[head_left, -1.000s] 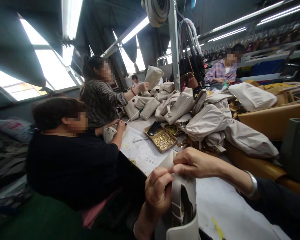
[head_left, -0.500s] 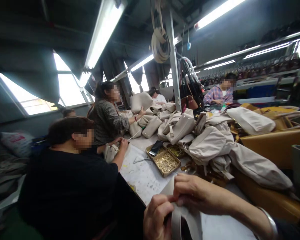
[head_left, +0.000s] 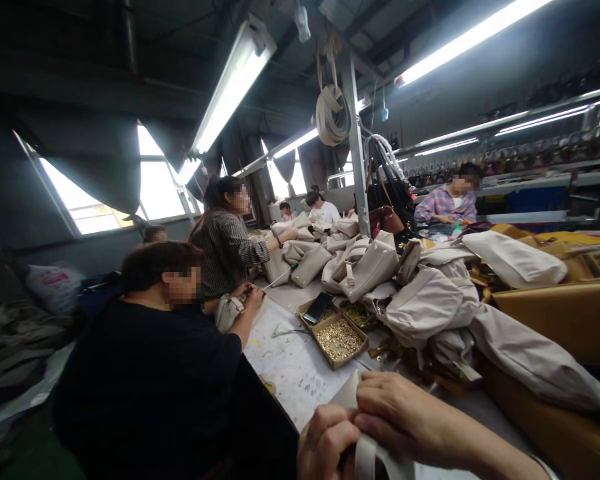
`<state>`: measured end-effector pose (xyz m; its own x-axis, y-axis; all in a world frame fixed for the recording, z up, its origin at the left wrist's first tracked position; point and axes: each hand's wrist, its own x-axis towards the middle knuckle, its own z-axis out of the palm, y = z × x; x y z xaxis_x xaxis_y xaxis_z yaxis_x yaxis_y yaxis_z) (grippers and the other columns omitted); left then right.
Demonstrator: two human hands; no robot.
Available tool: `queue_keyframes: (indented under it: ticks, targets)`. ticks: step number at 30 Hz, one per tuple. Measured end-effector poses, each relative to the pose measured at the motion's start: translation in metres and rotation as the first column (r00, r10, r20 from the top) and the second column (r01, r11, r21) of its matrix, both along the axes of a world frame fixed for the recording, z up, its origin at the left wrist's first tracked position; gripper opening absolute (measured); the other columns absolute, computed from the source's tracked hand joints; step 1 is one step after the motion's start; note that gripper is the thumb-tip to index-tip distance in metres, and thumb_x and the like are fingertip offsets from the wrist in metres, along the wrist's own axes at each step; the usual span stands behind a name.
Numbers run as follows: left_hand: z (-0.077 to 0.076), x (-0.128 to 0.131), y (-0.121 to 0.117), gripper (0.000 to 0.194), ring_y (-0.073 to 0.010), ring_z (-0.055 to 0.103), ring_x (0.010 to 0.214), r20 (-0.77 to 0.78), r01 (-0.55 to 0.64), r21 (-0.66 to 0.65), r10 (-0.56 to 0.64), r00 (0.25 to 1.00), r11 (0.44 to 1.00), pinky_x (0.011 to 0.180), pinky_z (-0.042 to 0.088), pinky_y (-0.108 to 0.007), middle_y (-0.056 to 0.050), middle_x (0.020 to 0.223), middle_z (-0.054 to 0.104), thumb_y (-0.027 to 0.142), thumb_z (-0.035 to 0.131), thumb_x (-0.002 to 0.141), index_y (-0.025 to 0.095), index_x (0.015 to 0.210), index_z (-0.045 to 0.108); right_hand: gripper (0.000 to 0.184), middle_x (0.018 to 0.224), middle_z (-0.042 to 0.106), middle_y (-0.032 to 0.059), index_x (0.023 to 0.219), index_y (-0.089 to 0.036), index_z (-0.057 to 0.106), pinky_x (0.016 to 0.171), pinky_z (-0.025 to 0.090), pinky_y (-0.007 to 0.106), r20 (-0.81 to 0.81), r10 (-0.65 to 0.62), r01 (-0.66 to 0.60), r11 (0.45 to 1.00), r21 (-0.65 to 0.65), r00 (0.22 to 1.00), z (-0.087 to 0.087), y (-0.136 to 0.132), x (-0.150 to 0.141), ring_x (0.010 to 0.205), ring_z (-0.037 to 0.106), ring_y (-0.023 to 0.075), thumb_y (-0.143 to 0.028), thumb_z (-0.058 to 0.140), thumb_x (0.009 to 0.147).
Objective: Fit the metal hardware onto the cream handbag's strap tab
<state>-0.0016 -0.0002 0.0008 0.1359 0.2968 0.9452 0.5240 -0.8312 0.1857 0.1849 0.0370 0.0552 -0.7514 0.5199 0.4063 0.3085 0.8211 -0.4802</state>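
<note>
Grip narrow: left hand (head_left: 326,441) and right hand (head_left: 407,413) pinch one cream bag (head_left: 348,393); one phone (head_left: 319,308) lies beyond.

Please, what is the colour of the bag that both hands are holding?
The visible part of the bag is pale cream, best seen in the head view.

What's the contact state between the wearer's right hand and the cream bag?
Touching. The head view shows the right hand curled over the upper part of the cream bag, with no gap visible between them.
</note>
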Motion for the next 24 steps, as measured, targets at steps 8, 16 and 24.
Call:
queue_keyframes:
  ticks: [8,16,24]
  targets:
    - [0.04,0.0,0.012,0.04,-0.015,0.068,0.088,-0.29,0.006,-0.195,-0.064,0.955,0.981,0.076,0.061,-0.025,-0.006,0.097,0.063,0.001,0.048,0.095,0.021,0.123,0.068,0.046,0.076,0.057,0.0024,0.081,-0.019,0.058,0.062,0.035,0.028,-0.176,-0.277,0.283,0.959,0.007,0.945,-0.005,0.009,0.025,0.069,0.05,0.0158,-0.056,0.045,0.106]
    - [0.09,-0.016,0.057,0.029,-0.0218,0.069,0.111,-0.415,-0.132,-0.432,-0.067,0.907,0.892,0.102,0.054,-0.036,-0.007,0.114,0.073,0.003,0.054,0.088,0.02,0.104,0.071,0.012,0.078,0.063,-0.0008,0.091,-0.022,0.064,0.06,0.043,0.026,-0.531,-0.511,0.629,0.775,0.055,0.676,0.025,-0.054,0.068,0.067,0.058,0.0147,-0.03,0.067,0.099]
    - [0.081,-0.046,0.075,0.029,-0.0238,0.069,0.105,-0.087,-0.161,-0.557,0.135,0.987,0.815,0.098,0.051,-0.034,-0.007,0.106,0.075,0.016,0.055,0.081,0.02,0.102,0.075,0.002,0.075,0.067,-0.0006,0.097,-0.02,0.066,0.061,0.044,0.029,-0.608,-0.44,0.697,0.659,0.282,0.661,0.039,-0.109,0.074,0.062,0.061,0.0148,-0.02,0.067,0.099]
